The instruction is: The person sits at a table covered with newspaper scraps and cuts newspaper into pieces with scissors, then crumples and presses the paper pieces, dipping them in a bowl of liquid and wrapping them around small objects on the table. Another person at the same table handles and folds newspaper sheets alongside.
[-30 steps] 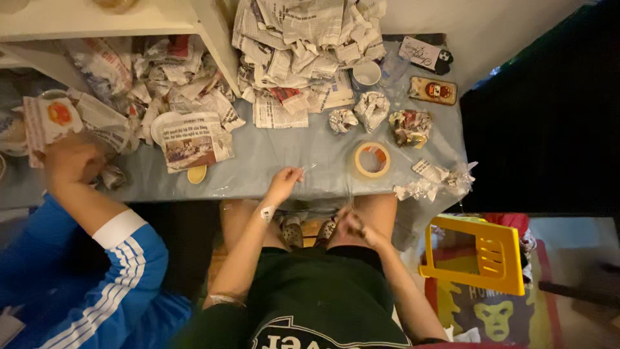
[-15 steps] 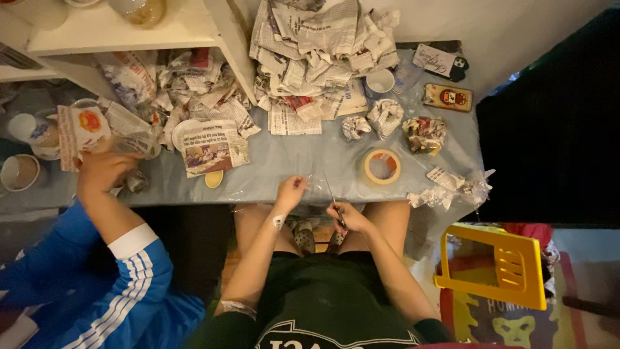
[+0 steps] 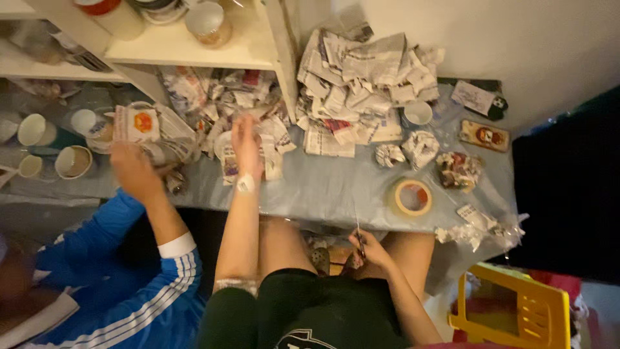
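Left hand (image 3: 247, 147): stretched out over the worktop (image 3: 336, 190), fingers spread, blurred; hovering on or just above the newspaper scraps (image 3: 252, 139); contact cannot be told.
Right hand (image 3: 369, 251): low at the lap, below the worktop edge; grip closed around scissors (image 3: 358, 240), blades pointing up, handles hidden in the fist.
Tape roll (image 3: 412, 197): flat on the worktop, near the front edge, well apart from both hands.
Newspaper pile (image 3: 365, 81): heaped at the back against the wall.
Co-worker's hand (image 3: 132, 169): blue sleeve, blurred, among paper and cups (image 3: 72, 161); what it holds is unclear.
Yellow chair (image 3: 516, 310): lower right, cut off.
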Demonstrator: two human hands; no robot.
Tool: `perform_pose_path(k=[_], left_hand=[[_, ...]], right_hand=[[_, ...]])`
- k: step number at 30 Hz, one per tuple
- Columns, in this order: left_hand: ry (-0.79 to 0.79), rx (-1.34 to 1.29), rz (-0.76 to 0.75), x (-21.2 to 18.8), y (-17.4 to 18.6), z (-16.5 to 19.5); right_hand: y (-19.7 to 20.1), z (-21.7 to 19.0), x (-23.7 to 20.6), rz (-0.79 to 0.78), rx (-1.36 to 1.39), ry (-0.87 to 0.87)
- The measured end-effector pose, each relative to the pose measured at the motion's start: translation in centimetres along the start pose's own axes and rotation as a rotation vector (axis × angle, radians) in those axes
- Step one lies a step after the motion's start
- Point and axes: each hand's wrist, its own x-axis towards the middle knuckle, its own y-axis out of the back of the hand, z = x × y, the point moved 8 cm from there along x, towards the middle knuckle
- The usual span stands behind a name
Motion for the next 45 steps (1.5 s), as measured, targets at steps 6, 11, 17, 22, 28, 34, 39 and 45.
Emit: perform_pose_path(k=[6,11,17,22,28,34,39,45], left_hand=[[0.079,-0.191,0.255,7.3,-1.8,2.0],[0.127,-0.092,0.305,8.3,-3.0,1.4],[0.162,0.065,0.313,8.1,-3.0,2.2],[0.172,0.042,0.339,7.0,-1.2,-0.4],[-0.409,0.682,-0.295,-5.5,-6.3,-7.4],[-0.322,1.012,-0.882,-19.3,-12.0,-17.4],[-0.348,1.262,-0.942,-20.9,-15.6,-18.9],[-0.040,1.288,-1.015,-21.6,-17.0,-21.3]], right_hand=[[1.2,-0.3,0.5,0.102,0.043,0.001],[1.4,-0.9,0.8,0.114,0.015,0.038],[0.8,-1.0,1.0,0.098,0.001,0.057],[0.8,-1.4,0.5,0.119,0.016,0.104],[2.0,-0.4,-2.4,0.174,0.037,0.099],[3.3,0.1,-5.6,0.267,0.052,0.144],[5.7,1.0,-9.1,0.383,0.091,0.115],[11.3,-6.3,-13.8,1.034,-0.695,0.422]])
